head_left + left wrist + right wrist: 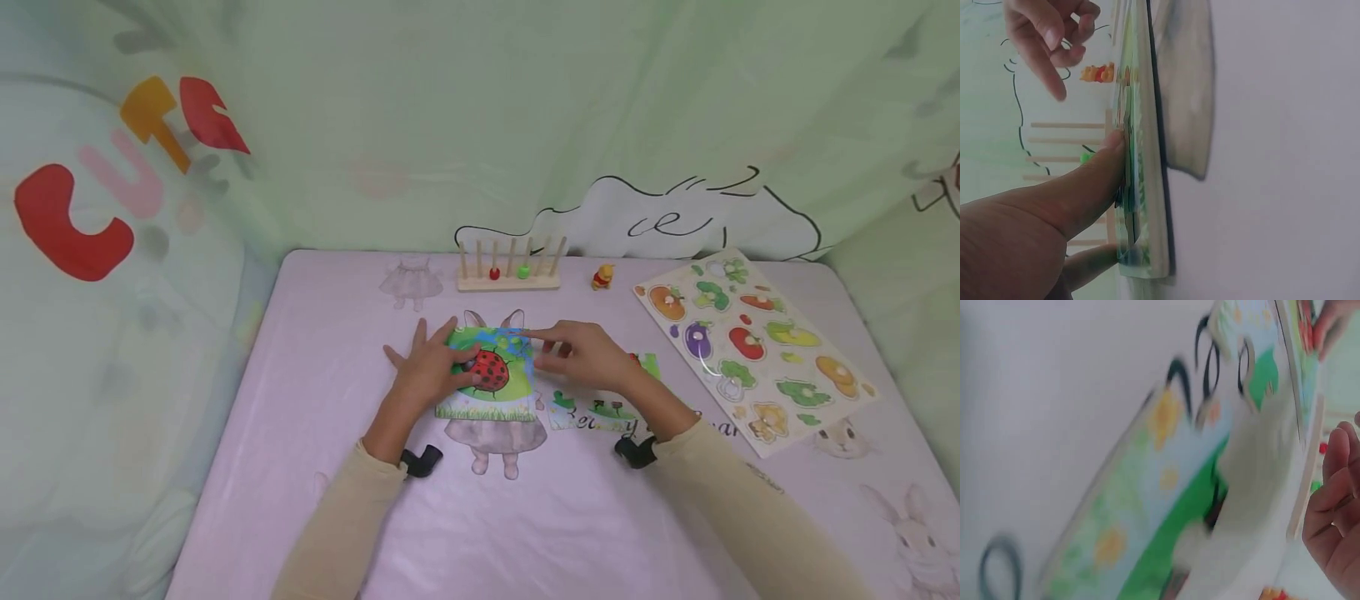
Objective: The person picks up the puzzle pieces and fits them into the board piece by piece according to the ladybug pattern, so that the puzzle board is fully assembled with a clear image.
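A square ladybug jigsaw puzzle (491, 404) lies flat in the middle of the table, a red spotted ladybug at its centre. My left hand (429, 373) rests over its left side, fingers spread, with the thumb on the picture. In the left wrist view, the left thumb (1100, 159) presses on a piece that stands slightly above the thick board. The right hand (588, 354) is at the puzzle's upper right corner, index finger stretched out and the others loosely bent; nothing shows between them. Under the right forearm are loose jigsaw pieces (562, 414), partly hidden.
Behind the puzzle stands a wooden peg rack (508, 283) with a red and a green bead. To its right is a small yellow bear figure (602, 277). A vegetable peg board (757, 350) lies at the right. Curtain-like fabric (420, 125) closes off the back and sides.
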A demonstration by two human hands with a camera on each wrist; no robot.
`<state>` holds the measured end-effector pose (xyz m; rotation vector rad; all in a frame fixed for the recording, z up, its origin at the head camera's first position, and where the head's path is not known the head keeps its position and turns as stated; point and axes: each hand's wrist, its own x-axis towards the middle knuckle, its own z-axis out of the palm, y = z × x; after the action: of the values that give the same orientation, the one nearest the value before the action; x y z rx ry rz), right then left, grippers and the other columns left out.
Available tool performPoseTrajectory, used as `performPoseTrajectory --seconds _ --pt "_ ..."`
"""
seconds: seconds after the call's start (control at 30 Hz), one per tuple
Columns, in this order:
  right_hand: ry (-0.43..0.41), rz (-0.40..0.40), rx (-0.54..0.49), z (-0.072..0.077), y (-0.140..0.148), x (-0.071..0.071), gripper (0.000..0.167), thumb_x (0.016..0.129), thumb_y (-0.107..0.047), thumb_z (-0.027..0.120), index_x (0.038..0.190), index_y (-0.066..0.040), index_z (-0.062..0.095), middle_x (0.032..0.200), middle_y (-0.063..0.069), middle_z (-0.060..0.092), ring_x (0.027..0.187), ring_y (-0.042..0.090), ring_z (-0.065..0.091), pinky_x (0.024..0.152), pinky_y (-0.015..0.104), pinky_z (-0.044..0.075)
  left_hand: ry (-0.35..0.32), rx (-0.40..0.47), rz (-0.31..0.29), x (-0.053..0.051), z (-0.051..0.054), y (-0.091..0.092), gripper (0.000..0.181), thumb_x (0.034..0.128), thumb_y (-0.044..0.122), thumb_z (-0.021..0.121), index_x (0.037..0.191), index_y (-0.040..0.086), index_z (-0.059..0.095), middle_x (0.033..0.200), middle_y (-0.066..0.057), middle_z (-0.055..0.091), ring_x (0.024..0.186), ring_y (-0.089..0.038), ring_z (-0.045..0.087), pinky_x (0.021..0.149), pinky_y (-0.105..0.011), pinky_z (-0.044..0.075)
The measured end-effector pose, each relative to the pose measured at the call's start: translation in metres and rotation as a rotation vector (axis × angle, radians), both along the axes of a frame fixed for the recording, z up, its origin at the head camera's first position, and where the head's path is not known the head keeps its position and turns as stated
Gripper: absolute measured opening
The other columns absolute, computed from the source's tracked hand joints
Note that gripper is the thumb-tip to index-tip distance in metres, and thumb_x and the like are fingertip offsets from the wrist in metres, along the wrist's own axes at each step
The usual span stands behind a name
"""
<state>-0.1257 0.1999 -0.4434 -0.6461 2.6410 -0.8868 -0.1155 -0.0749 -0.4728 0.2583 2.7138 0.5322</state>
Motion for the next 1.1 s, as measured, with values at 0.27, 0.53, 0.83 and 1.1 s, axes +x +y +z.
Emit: performPoseTrajectory --seconds 0.27,0.53,0.83,1.1 --pt "-0.031 -0.121 0.083 0.006 0.039 0.009 0.050 0.093 -0.030 0.076 0.140 -0.017 0.065 0.105 0.004 0.070 0.090 0.019 0.062 0.072 0.030 0.050 -0.020 0.008 0.022 0.001 -0.001 0.000 0.054 0.0850 0.052 0.077 0.136 0.043 0.062 0.171 0.008 0.021 0.160 -0.039 -0.001 0.103 -0.091 0.000" --pt "-0.035 -0.176 0.142 0.009 0.073 0.009 0.051 0.091 -0.036 0.078 0.136 -0.015 0.068 0.109 0.009 0.070 0.090 0.021 0.060 0.067 0.029 0.049 -0.026 0.026 0.025 0.001 0.002 -0.001 0.055 0.0845 0.052 0.077 0.136 0.042 0.062 0.171 0.007 0.021 0.159 -0.040 -0.003 0.099 -0.092 -0.001" --pt "-0.060 -0.246 0.231 0.008 0.098 0.010 0.055 0.085 -0.037 0.084 0.132 -0.013 0.070 0.109 0.010 0.070 0.083 0.021 0.056 0.062 0.029 0.045 -0.028 0.006 0.017 0.001 0.003 -0.002 0.054 0.0848 0.052 0.078 0.135 0.041 0.063 0.170 0.007 0.024 0.159 -0.041 0.001 0.099 -0.093 0.002" --pt "-0.071 -0.287 0.277 0.000 0.113 0.009 0.049 0.082 -0.036 0.086 0.122 -0.011 0.075 0.108 0.010 0.071 0.087 0.023 0.055 0.066 0.031 0.044 -0.015 0.007 0.015 0.001 0.001 -0.004 0.054 0.0847 0.052 0.078 0.135 0.040 0.064 0.170 0.006 0.025 0.159 -0.042 0.002 0.099 -0.093 0.003"
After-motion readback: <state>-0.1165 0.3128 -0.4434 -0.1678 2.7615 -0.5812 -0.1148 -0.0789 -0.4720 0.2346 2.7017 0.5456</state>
